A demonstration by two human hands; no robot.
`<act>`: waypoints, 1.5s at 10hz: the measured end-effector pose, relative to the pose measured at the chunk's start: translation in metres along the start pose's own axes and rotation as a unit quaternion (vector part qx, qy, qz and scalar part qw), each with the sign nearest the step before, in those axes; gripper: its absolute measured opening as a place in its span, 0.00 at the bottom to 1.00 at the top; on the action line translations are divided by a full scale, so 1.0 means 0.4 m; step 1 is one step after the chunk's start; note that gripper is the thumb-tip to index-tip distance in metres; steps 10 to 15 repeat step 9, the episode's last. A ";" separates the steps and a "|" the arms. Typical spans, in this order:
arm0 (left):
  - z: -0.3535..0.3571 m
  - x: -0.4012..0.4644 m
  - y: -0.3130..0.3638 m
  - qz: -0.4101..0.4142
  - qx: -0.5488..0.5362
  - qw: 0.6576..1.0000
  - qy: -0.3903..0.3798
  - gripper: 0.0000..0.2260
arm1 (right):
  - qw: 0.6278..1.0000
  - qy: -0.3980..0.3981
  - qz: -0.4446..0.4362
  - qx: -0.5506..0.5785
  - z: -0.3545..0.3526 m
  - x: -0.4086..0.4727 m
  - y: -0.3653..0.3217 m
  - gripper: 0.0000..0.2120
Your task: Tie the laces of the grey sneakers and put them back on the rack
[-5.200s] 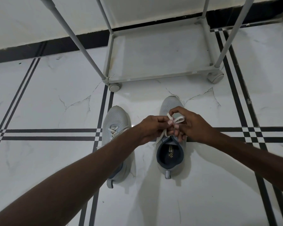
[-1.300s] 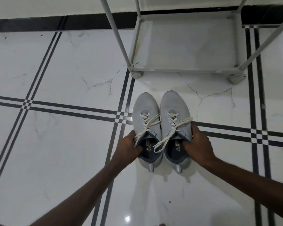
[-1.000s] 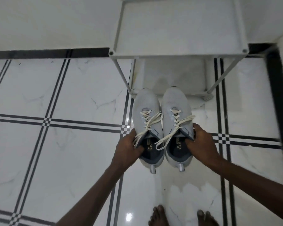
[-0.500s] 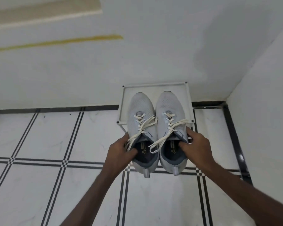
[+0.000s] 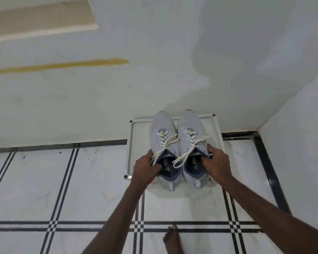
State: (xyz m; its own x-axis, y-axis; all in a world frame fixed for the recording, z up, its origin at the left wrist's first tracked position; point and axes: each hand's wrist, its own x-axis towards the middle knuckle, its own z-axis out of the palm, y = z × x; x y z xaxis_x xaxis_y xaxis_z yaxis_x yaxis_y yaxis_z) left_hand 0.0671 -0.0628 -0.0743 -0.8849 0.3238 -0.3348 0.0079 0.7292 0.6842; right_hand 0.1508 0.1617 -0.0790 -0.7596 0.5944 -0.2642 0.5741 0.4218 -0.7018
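Two grey sneakers with white laces sit side by side over the top shelf of the white rack (image 5: 131, 143), toes toward the wall. My left hand (image 5: 145, 169) grips the collar of the left sneaker (image 5: 162, 129). My right hand (image 5: 216, 162) grips the collar of the right sneaker (image 5: 191, 125). Lace ends trail loosely over both openings. Whether the soles rest on the shelf or hover just above it is unclear.
The rack stands against a white wall, close to the room corner on the right (image 5: 261, 125). White floor tiles with black stripes (image 5: 62, 180) stretch on the left. A bare foot (image 5: 173, 239) stands on the floor below the rack.
Both hands lifted the tied pair from the floor and carried it forward over the rack's top shelf. The view rose as the body stood up.
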 end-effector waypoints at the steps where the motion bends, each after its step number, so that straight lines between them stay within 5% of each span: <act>1: 0.032 0.147 -0.057 -0.008 0.012 1.000 -0.019 0.17 | 1.000 0.004 0.027 0.001 0.088 0.109 0.015 0.20; 3: 0.109 0.324 -0.138 -0.016 0.023 0.998 -0.054 0.17 | 0.997 -0.007 0.066 -0.025 0.202 0.249 0.072 0.28; 6: 0.170 0.365 -0.196 -0.036 0.065 0.992 -0.099 0.22 | 0.990 -0.084 0.090 -0.063 0.226 0.288 0.083 0.27; 8: 0.102 0.347 -0.089 -0.028 0.196 0.978 -0.065 0.29 | 0.985 -0.100 0.073 -0.116 0.145 0.293 -0.017 0.20; 9: 0.025 0.348 0.020 0.035 0.177 0.983 -0.041 0.21 | 0.989 -0.097 0.022 -0.110 0.069 0.298 -0.116 0.20; 15: 0.025 0.348 0.020 0.035 0.177 0.983 -0.041 0.21 | 0.989 -0.097 0.022 -0.110 0.069 0.298 -0.116 0.20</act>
